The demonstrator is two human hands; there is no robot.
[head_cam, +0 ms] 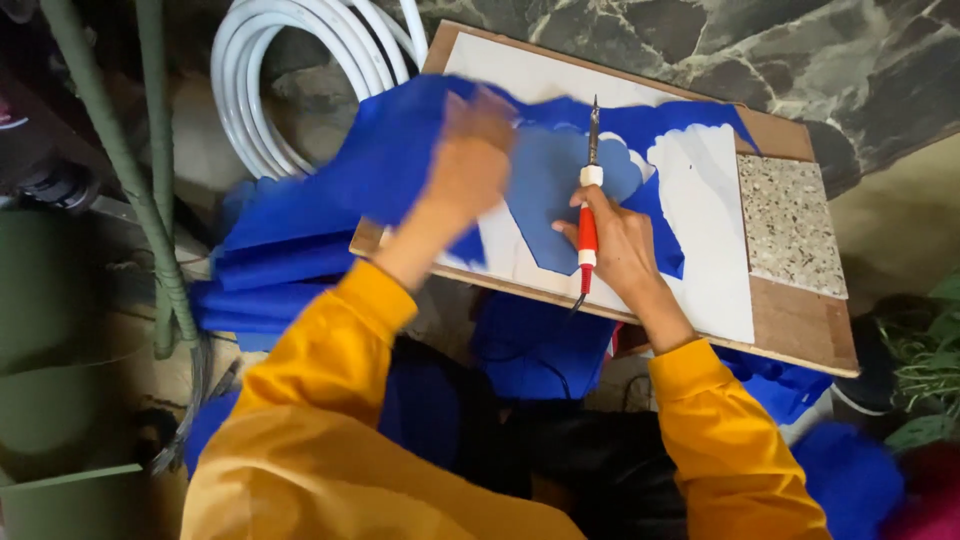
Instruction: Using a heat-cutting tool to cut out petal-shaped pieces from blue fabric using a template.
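1. We see our right hand (620, 245) closed around a red-and-white handled cutting tool with a thin metal tip (588, 215), tip pointing far
2. The tool's tip rests over a blue fabric sheet (560, 185) spread on a white tile (700, 220)
3. Our left hand (465, 175) is blurred; it lies on the blue fabric at the left, and we cannot tell whether it grips
4. The tile lies on a brown wooden board (800, 320) across our lap, with a speckled granite slab (790, 225) at its right
5. A coiled white hose (290, 60) lies far left
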